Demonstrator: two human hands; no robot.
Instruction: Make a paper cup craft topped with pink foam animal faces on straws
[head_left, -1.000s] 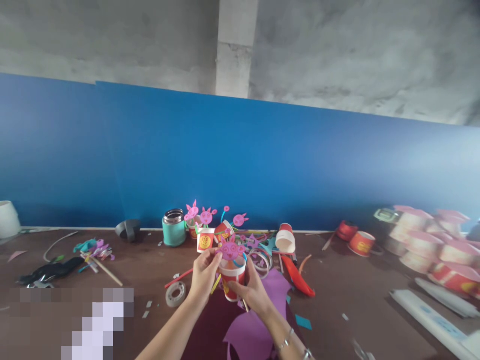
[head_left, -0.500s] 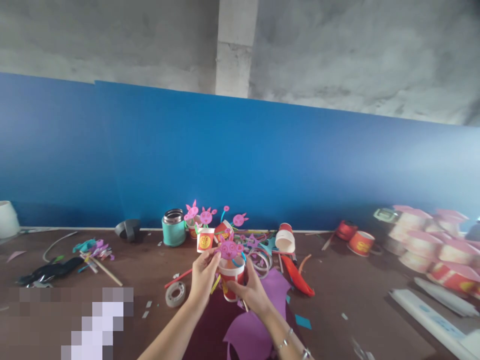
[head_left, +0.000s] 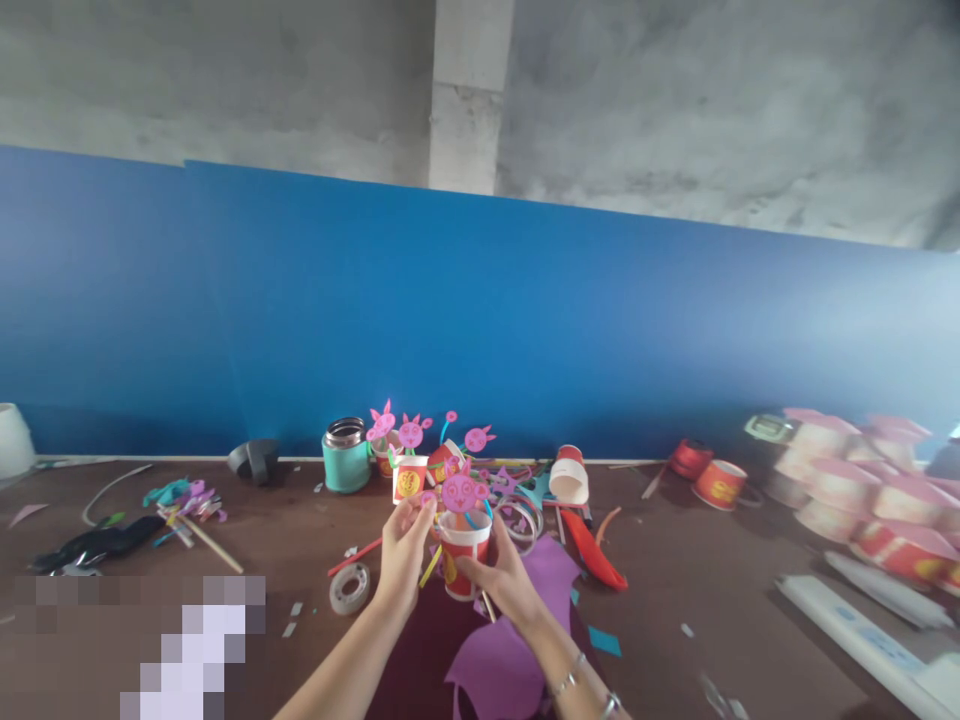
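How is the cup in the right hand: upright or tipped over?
Upright: the cup in the right hand has its white rim on top, base below.

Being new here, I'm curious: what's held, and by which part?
The right hand holds the paper cup by its side; the left hand seems to pinch the pink cutout by its edge.

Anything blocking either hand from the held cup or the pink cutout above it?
Nothing visible: the right hand grips the cup directly; the left hand is at the left edge of the pink cutout.
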